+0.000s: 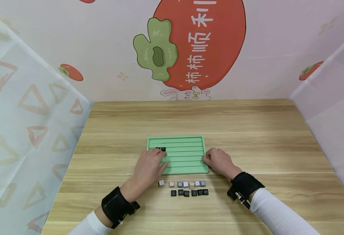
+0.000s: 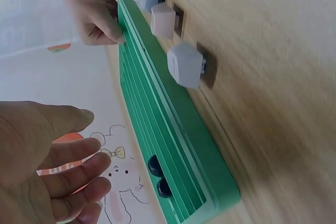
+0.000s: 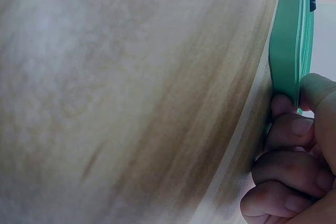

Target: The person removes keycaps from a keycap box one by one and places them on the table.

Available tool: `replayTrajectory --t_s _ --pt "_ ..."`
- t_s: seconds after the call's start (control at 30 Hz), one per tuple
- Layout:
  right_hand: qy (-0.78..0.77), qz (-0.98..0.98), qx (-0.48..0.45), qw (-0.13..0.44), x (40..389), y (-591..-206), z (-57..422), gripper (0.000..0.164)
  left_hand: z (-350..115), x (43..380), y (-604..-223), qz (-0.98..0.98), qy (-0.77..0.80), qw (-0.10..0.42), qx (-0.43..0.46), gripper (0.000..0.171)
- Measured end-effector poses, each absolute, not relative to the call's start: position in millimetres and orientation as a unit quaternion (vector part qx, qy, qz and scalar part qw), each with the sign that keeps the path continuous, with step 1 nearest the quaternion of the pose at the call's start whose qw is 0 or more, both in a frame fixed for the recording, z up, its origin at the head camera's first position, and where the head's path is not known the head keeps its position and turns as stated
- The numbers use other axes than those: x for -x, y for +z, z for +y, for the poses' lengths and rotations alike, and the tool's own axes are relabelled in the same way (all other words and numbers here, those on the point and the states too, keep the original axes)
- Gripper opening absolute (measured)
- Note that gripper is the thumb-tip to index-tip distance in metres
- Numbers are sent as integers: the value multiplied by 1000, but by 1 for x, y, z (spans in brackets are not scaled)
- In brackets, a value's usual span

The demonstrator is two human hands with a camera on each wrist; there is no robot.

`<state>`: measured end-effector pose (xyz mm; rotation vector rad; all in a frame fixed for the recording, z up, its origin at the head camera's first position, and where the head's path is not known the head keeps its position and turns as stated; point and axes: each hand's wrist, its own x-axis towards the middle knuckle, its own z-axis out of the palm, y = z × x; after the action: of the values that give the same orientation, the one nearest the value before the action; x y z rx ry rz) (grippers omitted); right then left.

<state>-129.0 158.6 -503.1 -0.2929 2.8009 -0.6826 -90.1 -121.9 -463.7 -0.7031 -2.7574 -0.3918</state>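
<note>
A green ridged tray (image 1: pixel 186 159) lies on the table. My left hand (image 1: pixel 149 164) hovers over its left part, thumb spread from loosely bent fingers (image 2: pixel 79 177); nothing shows between them. Two black keycaps (image 1: pixel 163 149) sit side by side in one of the tray's upper rows, just beyond the left fingertips. At the tray's right edge, my right hand (image 1: pixel 219 161) pinches the rim, thumb on top and curled fingers (image 3: pixel 286 129) against the outer side. Below the tray stands a row of grey, white and beige keycaps (image 1: pixel 185 184), with several black keycaps (image 1: pixel 186 193) in a second row nearer me.
The wooden table (image 1: pixel 262 137) reaches back to a patterned wall cloth (image 1: pixel 107 39). Pale cloth sides stand at left and right. Each wrist wears a black strap (image 1: pixel 245 186) with a camera.
</note>
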Motion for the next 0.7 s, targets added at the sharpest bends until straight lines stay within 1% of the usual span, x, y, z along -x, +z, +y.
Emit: replayTrajectory --t_s 0.2,0.43,0.7 --pt "-236 959 104 117 129 -502 159 41 -127 96 -464 -954 -143 126 231 28" --pt "-233 960 103 118 130 -505 160 41 -131 102 -465 -955 -136 134 228 27" --pt "-228 961 100 120 130 -505 159 41 -131 107 -465 -959 -136 122 216 27"
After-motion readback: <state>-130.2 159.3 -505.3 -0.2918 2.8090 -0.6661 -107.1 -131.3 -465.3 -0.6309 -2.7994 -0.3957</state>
